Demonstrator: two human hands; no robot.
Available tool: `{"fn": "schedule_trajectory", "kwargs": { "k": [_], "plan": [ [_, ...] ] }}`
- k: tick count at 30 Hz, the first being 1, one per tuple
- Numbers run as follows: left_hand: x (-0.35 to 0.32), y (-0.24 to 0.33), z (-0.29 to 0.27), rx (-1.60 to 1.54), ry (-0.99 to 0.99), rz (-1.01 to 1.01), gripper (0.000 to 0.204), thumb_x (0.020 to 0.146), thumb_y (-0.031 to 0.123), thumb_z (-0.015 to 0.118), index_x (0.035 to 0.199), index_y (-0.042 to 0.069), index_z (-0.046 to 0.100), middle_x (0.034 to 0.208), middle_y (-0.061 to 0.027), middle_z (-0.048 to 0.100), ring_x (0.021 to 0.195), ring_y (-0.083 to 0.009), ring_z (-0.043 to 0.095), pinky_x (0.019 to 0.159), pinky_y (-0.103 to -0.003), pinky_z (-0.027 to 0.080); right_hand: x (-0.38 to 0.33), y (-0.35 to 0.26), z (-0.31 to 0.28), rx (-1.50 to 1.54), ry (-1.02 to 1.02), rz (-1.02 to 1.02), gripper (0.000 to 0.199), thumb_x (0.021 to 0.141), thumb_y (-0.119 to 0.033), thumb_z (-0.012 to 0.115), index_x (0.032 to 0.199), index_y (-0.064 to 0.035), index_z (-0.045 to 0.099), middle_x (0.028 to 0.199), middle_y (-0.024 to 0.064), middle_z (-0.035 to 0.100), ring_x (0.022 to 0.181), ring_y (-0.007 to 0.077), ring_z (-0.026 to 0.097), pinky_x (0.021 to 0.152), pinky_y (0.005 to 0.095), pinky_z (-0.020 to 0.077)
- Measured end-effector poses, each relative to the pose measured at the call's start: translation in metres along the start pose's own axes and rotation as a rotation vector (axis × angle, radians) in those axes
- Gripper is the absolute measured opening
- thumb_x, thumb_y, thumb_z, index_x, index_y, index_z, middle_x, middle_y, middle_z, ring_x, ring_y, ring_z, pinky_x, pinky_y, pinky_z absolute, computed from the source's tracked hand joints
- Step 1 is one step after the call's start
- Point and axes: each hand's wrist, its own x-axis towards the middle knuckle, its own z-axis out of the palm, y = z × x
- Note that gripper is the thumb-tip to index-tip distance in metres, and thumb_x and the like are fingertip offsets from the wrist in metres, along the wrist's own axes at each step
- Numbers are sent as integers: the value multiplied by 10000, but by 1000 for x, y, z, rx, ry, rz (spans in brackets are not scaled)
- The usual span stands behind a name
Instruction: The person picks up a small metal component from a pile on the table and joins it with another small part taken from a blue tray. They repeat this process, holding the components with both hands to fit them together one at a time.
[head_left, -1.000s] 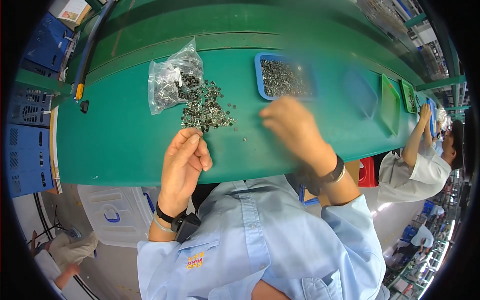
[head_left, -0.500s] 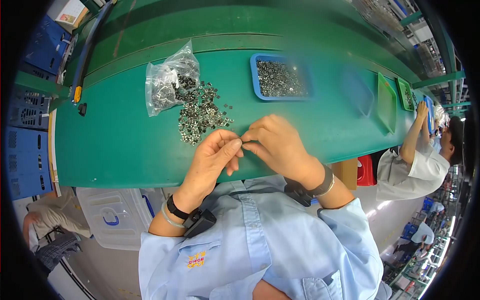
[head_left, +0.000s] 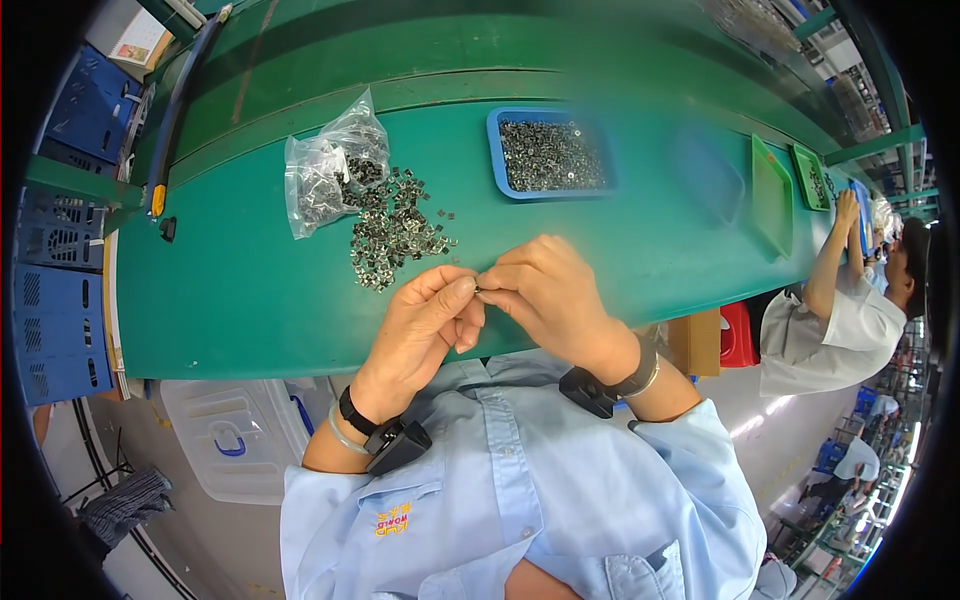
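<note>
— Green matting covers the long workbench (head_left: 250,310); what sits at its left end?

— Blue crates (head_left: 55,290) stacked beside the bench, then a clear plastic bag (head_left: 325,175) lying open on the mat, with a pile of small dark metal parts (head_left: 395,230) spilling out just to its right.

— And the hands?

— They meet over the near edge of the bench. The left hand (head_left: 420,325) and the right hand (head_left: 555,295) touch at the fingertips, both pinched together on one tiny metal piece (head_left: 479,292) held between them, above the mat and near the pile.

— Farther right?

— A blue tray (head_left: 500,170) full of similar parts sits behind the hands, green trays (head_left: 770,190) follow, and another person in a white shirt (head_left: 830,330) works at the far right end.
</note>
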Motion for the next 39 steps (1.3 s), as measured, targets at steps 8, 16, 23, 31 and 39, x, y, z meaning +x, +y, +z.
{"fn": "schedule_trajectory", "kwargs": {
  "k": [8, 16, 23, 31, 39],
  "plan": [
    [-6, 4, 16, 179, 152, 87, 171, 935, 200, 574, 974, 34, 570, 772, -55, 622, 595, -94, 538, 504, -210, 419, 0, -1, 3, 4, 29, 12, 209, 709, -84, 728, 893, -75, 628, 844, 22, 560, 732, 213, 542, 637, 332, 418],
    [-4, 3, 10, 177, 111, 78, 154, 922, 198, 596, 921, 49, 555, 774, -51, 624, 610, -89, 546, 516, -212, 422, -2, -5, 3, 120, 47, 78, 175, 721, -44, 723, 869, -76, 634, 824, 43, 607, 734, 226, 573, 619, 324, 464],
    [0, -2, 7, 56, -9, 90, 150, 919, 192, 600, 881, 58, 542, 752, -38, 606, 610, -91, 542, 528, -212, 425, -6, -6, 4, 215, 75, 113, 179, 725, -39, 722, 873, -74, 627, 827, 47, 610, 736, 225, 580, 618, 322, 471],
    [-1, 8, 18, 402, 147, 141, 140, 933, 188, 574, 912, 52, 546, 752, -40, 599, 612, -108, 544, 546, -219, 434, -4, 0, 0, 82, 59, 47, 179, 742, -30, 713, 889, -76, 621, 833, 47, 614, 756, 219, 592, 653, 313, 478],
    [-2, 3, 22, -86, -83, 78, 144, 938, 190, 563, 953, 49, 537, 801, -78, 631, 586, -131, 542, 519, -269, 427, -7, -7, -1, 440, 128, 186, 139, 782, -27, 687, 898, -66, 621, 852, 57, 629, 770, 202, 597, 664, 300, 479]
  ]
}}
